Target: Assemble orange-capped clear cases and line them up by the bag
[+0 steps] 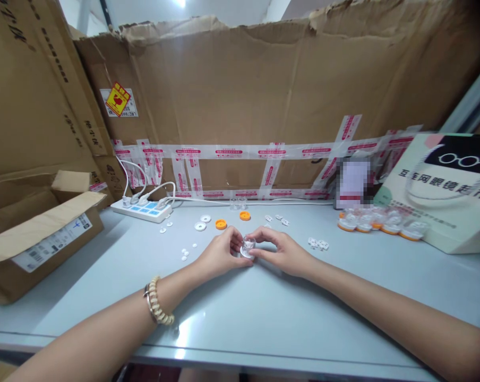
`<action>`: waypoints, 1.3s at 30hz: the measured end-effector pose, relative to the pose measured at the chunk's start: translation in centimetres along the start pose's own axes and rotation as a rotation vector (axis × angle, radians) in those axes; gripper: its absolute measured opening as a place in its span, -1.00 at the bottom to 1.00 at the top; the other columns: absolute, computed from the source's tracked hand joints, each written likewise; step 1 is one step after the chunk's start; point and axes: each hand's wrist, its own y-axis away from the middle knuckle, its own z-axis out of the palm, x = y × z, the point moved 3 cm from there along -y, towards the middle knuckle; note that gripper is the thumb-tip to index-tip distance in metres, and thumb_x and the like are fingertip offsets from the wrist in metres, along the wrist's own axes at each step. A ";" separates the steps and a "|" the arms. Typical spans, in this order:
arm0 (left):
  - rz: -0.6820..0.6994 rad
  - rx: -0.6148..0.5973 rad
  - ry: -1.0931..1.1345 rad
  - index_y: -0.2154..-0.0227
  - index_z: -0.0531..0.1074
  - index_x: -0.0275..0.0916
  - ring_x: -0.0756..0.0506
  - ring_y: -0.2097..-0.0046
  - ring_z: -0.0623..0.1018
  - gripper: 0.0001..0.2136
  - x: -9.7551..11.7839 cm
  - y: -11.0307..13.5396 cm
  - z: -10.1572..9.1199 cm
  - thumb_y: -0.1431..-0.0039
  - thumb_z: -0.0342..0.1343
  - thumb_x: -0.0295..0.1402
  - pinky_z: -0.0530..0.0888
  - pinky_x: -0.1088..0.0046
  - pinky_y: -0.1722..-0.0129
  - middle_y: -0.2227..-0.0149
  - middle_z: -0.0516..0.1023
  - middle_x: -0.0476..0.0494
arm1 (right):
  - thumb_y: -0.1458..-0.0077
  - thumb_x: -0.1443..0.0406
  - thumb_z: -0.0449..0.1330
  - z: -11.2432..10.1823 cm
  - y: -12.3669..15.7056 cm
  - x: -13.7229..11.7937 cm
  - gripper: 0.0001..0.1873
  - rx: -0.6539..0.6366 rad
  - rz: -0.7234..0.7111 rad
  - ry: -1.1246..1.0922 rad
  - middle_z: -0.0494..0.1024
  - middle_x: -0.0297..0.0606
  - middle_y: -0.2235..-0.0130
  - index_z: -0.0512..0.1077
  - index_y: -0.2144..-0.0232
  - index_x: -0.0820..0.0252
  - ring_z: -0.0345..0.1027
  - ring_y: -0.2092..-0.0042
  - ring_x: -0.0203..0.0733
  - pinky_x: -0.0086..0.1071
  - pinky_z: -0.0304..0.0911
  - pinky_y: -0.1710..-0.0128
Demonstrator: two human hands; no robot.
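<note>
Both my hands meet at the middle of the grey table (264, 313). My left hand (221, 253) and my right hand (282, 250) pinch a small clear plastic cup-like part (247, 246) between their fingertips, just above the tabletop. A beaded bracelet (157, 301) sits on my left wrist. Just beyond the hands lie two orange caps (221, 224) (245, 215), two white discs (200, 226) and several small white pieces (318, 244). A row of finished clear parts with orange bases (377, 222) stands at the right.
A white power strip (142, 209) with plugged cables lies at the back left. An open cardboard box (36, 233) stands at the left edge. A taped cardboard wall (264, 106) closes the back. A printed paper bag (443, 191) lies at the right.
</note>
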 end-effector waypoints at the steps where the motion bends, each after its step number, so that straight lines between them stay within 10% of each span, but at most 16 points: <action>1: -0.003 0.001 0.001 0.37 0.19 -0.22 0.02 0.40 0.37 -0.62 0.0 0.0 0.0 0.21 0.27 -0.35 0.34 0.50 0.41 0.43 0.34 0.04 | 0.03 0.26 0.18 0.1 0.0 0.2 -0.81 0.008 0.004 -0.008 0.52 -0.23 0.20 0.38 0.29 0.16 0.36 0.10 -0.13 -0.17 0.24 0.04; 18: 0.024 0.088 0.154 0.38 0.17 -0.23 -0.03 0.31 0.41 -0.68 -0.1 0.1 0.6 0.14 0.22 -0.38 0.36 0.38 0.26 0.38 0.36 -0.03 | 0.16 0.18 0.27 1.0 0.1 1.3 -0.72 0.145 0.124 -0.348 0.52 -0.23 0.23 0.27 0.42 0.16 0.45 0.23 -0.17 -0.21 0.33 0.14; 26: -0.143 0.113 0.541 0.26 0.38 -0.31 -0.09 0.22 0.51 -0.67 2.2 0.4 -0.1 0.12 0.28 -0.35 0.38 0.32 0.13 0.26 0.51 -0.18 | 0.14 0.13 0.28 -1.0 0.0 -1.2 -0.69 0.288 0.171 -0.582 0.54 -0.26 0.23 0.41 0.32 0.14 0.41 0.18 -0.20 -0.22 0.26 0.06; 39: -0.066 0.082 0.533 0.35 0.52 -0.27 -0.08 0.23 0.54 -0.79 3.7 1.2 -0.4 0.09 0.27 -0.30 0.43 0.41 0.17 0.32 0.59 -0.12 | 0.11 0.20 0.29 -1.2 0.7 -3.3 -0.78 0.310 0.068 -0.573 0.55 -0.32 0.32 0.40 0.38 0.13 0.42 0.25 -0.26 -0.29 0.30 0.17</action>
